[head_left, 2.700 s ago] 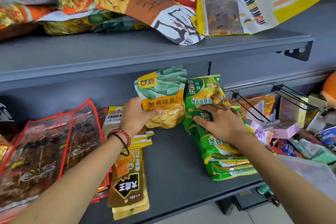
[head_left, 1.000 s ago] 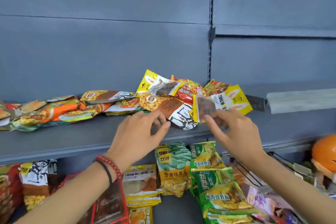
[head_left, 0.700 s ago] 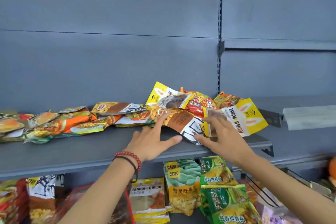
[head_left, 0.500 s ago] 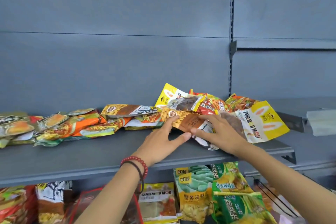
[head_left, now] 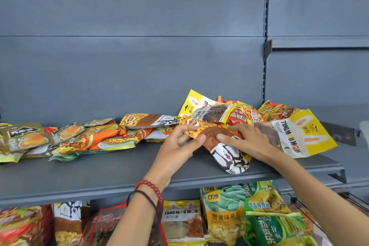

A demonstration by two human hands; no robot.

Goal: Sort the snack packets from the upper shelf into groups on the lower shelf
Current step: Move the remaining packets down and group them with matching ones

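A brown-and-white peanut packet (head_left: 227, 154) lies at the front of the pile on the upper shelf (head_left: 99, 175). My left hand (head_left: 179, 146) pinches its top end, thumb over the brown panel and fingers behind the peanut picture. My right hand (head_left: 247, 142) lies on the packet's right side with fingers stretched flat over it. A yellow-and-white packet marked TANG MOU MOU (head_left: 299, 138) rests just right of that hand. More packets (head_left: 79, 138) spread leftward along the shelf. On the lower shelf stand grouped packets, among them a green broad-bean packet (head_left: 223, 213).
The grey back panel (head_left: 139, 56) rises behind the pile. A shelf bracket (head_left: 339, 175) sticks out at the upper shelf's right end. Green noodle-snack packets (head_left: 275, 223) and red packets (head_left: 20, 223) stand on the lower shelf. Wire hooks (head_left: 355, 203) show at lower right.
Both hands rose from the lower shelf to the upper pile. Since half a second ago my left hand went from lying flat to pinching the peanut packet; my right hand shifted onto it.
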